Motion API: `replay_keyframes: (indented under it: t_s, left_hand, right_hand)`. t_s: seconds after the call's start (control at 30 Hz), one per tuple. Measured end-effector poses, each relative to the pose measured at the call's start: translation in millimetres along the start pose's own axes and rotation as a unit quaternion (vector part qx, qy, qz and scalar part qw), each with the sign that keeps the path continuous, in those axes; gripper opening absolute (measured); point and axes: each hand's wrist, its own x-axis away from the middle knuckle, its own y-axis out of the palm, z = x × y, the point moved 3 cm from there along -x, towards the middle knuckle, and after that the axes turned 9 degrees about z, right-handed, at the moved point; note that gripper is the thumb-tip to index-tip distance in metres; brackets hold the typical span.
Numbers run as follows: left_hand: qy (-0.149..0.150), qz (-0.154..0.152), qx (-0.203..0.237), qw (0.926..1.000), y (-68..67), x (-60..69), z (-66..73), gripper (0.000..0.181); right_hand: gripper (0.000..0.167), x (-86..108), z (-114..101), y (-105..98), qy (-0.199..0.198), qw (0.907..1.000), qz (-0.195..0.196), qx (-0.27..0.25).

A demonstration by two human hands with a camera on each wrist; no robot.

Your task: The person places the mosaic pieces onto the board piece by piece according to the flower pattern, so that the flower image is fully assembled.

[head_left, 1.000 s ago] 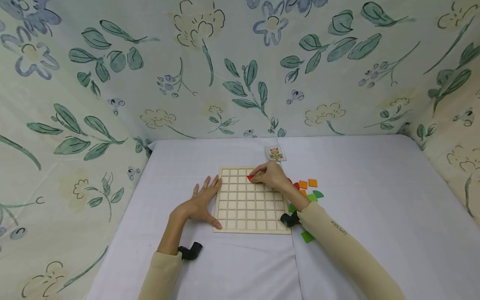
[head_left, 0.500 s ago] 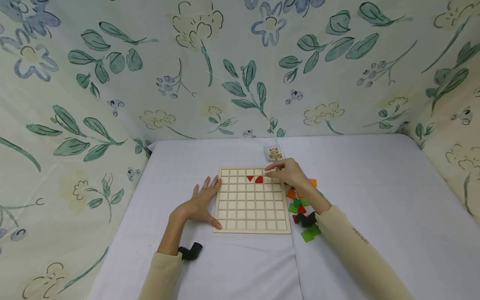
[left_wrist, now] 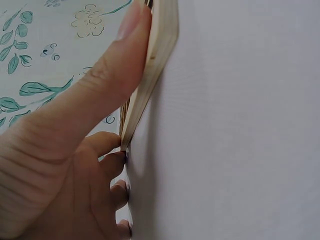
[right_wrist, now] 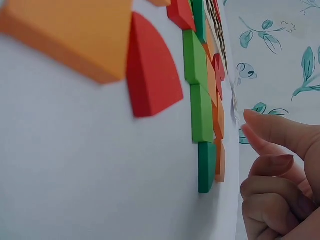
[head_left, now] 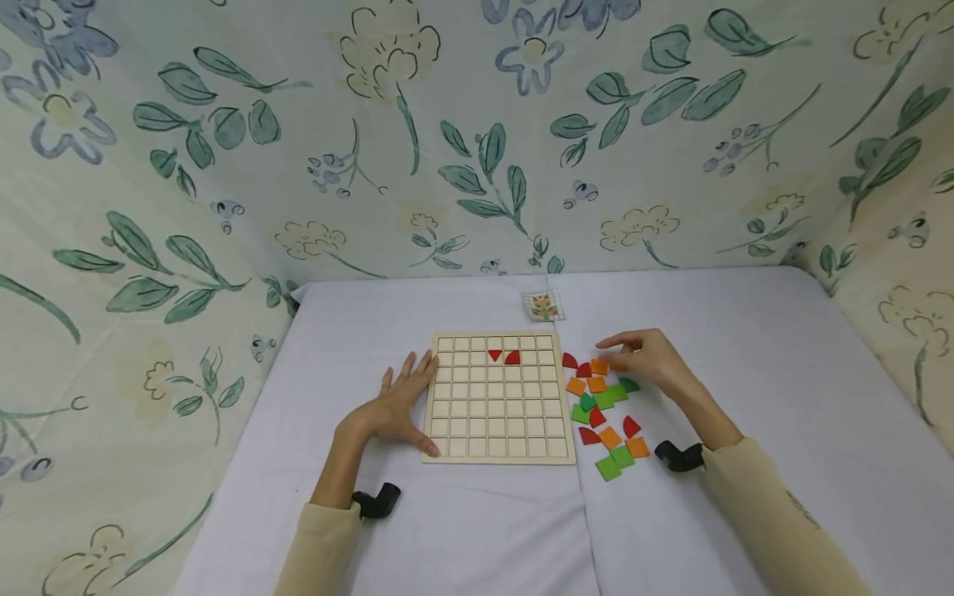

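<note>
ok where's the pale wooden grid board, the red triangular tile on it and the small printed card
Pale wooden grid board (head_left: 497, 407): head view, bare middle cell.
Red triangular tile (head_left: 495, 355): head view, top face.
Small printed card (head_left: 544, 306): head view, printed centre.

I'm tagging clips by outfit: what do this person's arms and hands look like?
The left sleeve and right sleeve are beige; the right one bears a dark marking, too small to read. Bent black pieces sit near both wrists. The left hand and right hand wear no gloves.
</note>
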Motion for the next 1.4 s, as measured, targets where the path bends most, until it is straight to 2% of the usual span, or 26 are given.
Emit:
replay_keyframes:
  t_s: [0.23,0.6,1.0,1.2,1.4]
  left_hand:
    - [-0.004,-0.003,0.000,1.0000,0.5,0.1,-1.8,0.154]
    - [-0.002,0.000,0.009,1.0000,-0.4,1.6,-1.1,0.153]
    - [0.002,-0.002,0.008,1.0000,-0.5,0.6,-0.9,0.153]
    - [0.001,0.001,0.008,1.0000,-1.2,1.0,0.9,0.153]
    - [0.003,0.004,0.010,0.9999,-1.9,1.4,1.4,0.153]
  right_hand:
    - [0.037,1.7,7,2,-0.001,0.9997,-0.014,-0.018]
    - [0.037,-0.5,-13,23,-0.026,0.9972,-0.062,-0.032]
    - [0.036,-12.2,-21,33,-0.023,0.9949,-0.096,-0.022]
    - [0.035,-16.2,-23,35,-0.021,0.9945,-0.101,-0.018]
    - [0.032,-16.4,-24,35,-0.016,0.9959,-0.087,-0.014]
